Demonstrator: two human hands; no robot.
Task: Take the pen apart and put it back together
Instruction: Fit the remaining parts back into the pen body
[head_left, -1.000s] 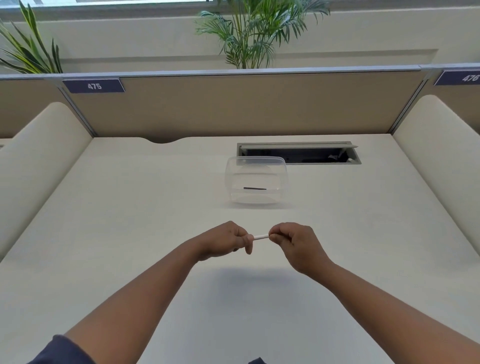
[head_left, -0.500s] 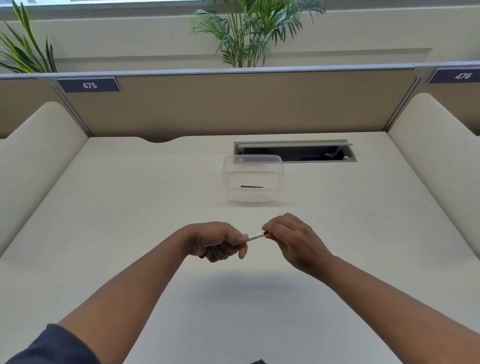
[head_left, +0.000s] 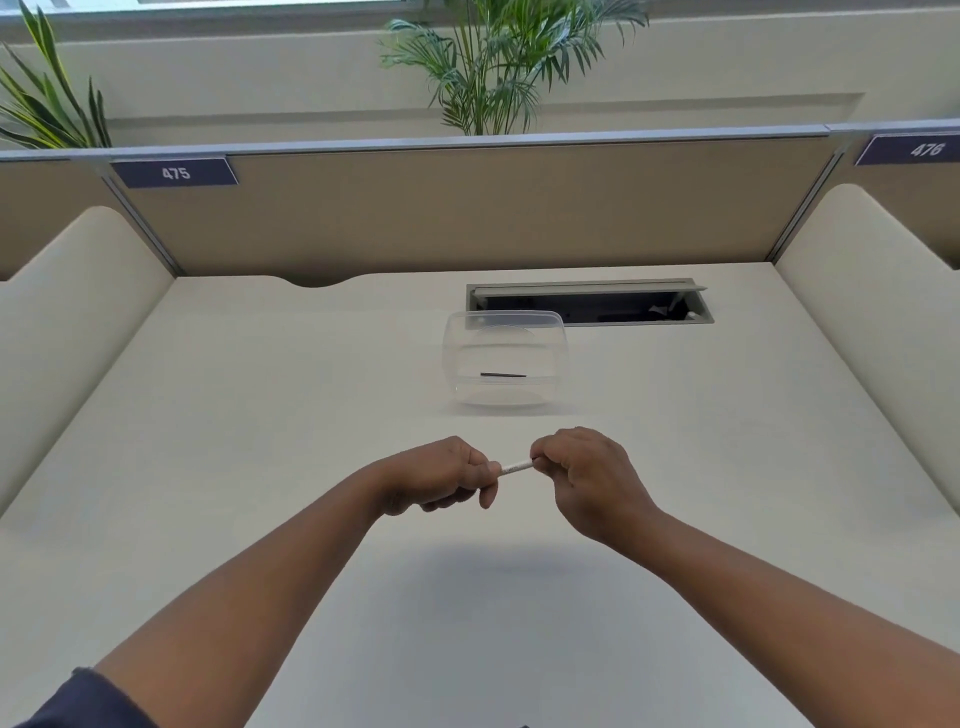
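Slim white plastic pen (head_left: 516, 466) held level above the cream table (head_left: 260, 415), left hand (head_left: 441, 478) and right hand (head_left: 587, 467) each clamped on one end. Recommended: twist along the axis, steady counter-grip, no bending.

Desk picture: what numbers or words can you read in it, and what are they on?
"475" on the dark blue plate at the top of the divider, left.
"476" on the dark blue plate at the top of the divider, right.
The white pen held between the left hand and right hand has a tiny mark, too small to read.
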